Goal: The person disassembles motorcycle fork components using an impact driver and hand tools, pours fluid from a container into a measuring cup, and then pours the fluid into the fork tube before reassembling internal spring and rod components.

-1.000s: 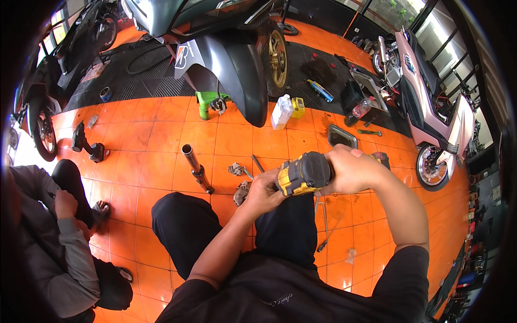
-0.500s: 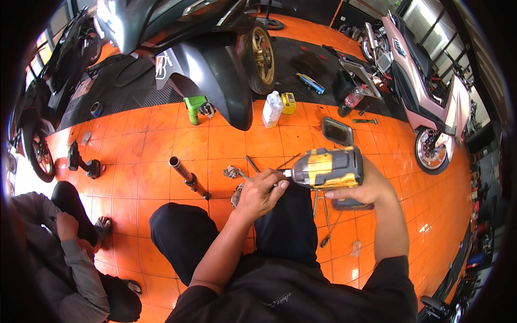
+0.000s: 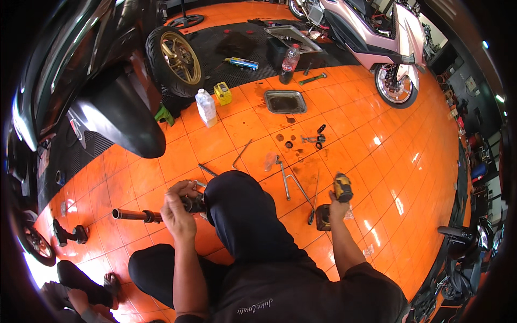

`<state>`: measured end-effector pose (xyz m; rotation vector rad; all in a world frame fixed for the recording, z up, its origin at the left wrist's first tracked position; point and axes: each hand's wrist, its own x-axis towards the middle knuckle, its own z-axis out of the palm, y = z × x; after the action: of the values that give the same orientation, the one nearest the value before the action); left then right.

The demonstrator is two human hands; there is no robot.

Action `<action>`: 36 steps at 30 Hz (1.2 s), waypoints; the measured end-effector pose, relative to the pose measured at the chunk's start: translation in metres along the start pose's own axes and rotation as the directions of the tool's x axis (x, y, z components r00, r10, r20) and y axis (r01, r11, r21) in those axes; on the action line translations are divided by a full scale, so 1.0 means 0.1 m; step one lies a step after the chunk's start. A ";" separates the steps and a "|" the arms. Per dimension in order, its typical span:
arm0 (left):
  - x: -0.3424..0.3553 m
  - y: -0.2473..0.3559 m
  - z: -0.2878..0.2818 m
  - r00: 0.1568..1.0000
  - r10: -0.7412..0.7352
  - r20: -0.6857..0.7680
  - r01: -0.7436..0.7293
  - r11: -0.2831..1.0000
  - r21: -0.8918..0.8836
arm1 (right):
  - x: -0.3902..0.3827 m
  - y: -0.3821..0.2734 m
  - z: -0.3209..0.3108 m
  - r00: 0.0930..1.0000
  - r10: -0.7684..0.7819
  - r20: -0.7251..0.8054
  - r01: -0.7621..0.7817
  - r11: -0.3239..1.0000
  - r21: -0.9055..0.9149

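Observation:
My right hand (image 3: pixel 338 209) grips the handle of a yellow and black cordless impact driver (image 3: pixel 343 187), held low on the right, its battery base beside my wrist. On the left, my raised left hand (image 3: pixel 179 214) has bent fingers, drawn together; whatever they hold, if anything, is hidden. Behind that hand lies a dark metal tube (image 3: pixel 129 215), like a motorcycle fork leg, partly covered by it. My bent knee (image 3: pixel 231 196) is between the two hands. A T-handle wrench (image 3: pixel 284 180) and thin rods rest on the floor near the driver.
A drain pan (image 3: pixel 285 102), white bottle (image 3: pixel 206 110), yellow box (image 3: pixel 222 93) and soda bottle (image 3: pixel 290 65) stand ahead. A dark motorcycle's wheel (image 3: pixel 175 59) is at upper left, a pink scooter (image 3: pixel 371 37) at upper right. Another person (image 3: pixel 81 293) sits lower left near a second cordless driver (image 3: pixel 70 233).
The impact driver has moved away from my left hand, to the right and lower. My left hand has shifted left over the tube. The whole view has turned to the right.

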<state>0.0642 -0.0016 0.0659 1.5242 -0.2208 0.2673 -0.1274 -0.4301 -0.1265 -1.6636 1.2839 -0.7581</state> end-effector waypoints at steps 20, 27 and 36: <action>0.09 -0.12 0.36 0.995 -0.096 0.014 0.094 0.993 0.070 | 0.49 0.69 -0.22 0.881 0.444 -0.163 -0.437 0.896 0.078; 0.09 -0.11 0.40 0.994 -0.099 0.041 0.097 0.994 0.051 | -0.77 -0.82 0.56 0.811 -0.151 0.566 -0.036 0.952 0.304; 0.09 -0.16 0.42 0.976 -0.182 0.123 0.181 0.983 0.019 | -2.01 -3.09 1.17 0.081 -0.760 0.645 0.709 0.499 0.499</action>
<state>0.0788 -0.0433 0.0551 1.5593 -0.1772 0.0283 0.0482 -0.1802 0.1107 -2.1939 -0.4105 -0.3781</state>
